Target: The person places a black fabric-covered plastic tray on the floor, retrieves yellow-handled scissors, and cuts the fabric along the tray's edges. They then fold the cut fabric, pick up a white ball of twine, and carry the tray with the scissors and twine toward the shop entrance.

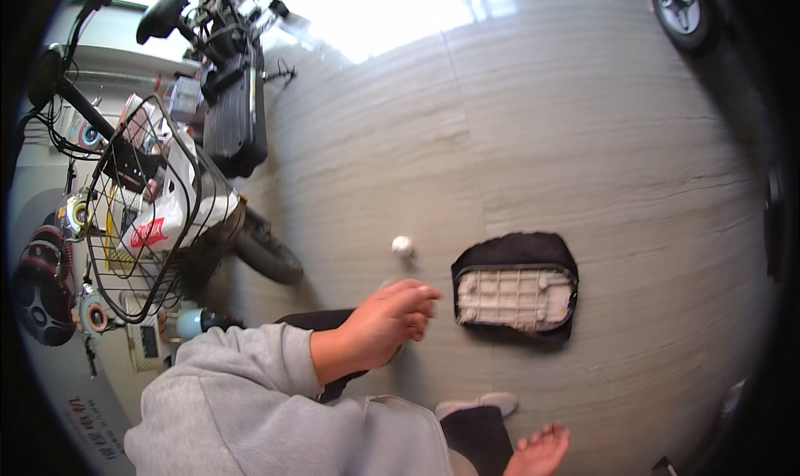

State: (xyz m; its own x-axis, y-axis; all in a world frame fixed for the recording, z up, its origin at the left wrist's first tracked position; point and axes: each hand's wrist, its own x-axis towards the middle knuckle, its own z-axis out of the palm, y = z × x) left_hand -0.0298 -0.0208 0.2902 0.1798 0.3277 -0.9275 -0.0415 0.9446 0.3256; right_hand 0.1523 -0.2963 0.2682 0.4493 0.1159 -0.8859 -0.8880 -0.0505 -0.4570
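Note:
My left hand (384, 326) is raised in front of me, its fingers curled inward. Whatever may be inside them is hidden. To its right, on the floor, lies a black padded cushion like a vehicle seat (518, 247), its ribbed beige plastic underside (517, 298) facing up. A gap separates the hand from it. Low at the bottom edge is my right hand (540, 452), palm partly showing, fingers apart and slightly bent, with nothing visible in it. A small white round thing (402, 246) rests on the floor beyond my left hand; its kind cannot be made out.
At the left stands a two-wheeler with a black wire basket (142, 218) holding a white plastic bag (179, 201). Behind it is another dark two-wheeler (233, 101). A wheel (683, 14) shows at the far right. My shoe (479, 404) is below the cushion.

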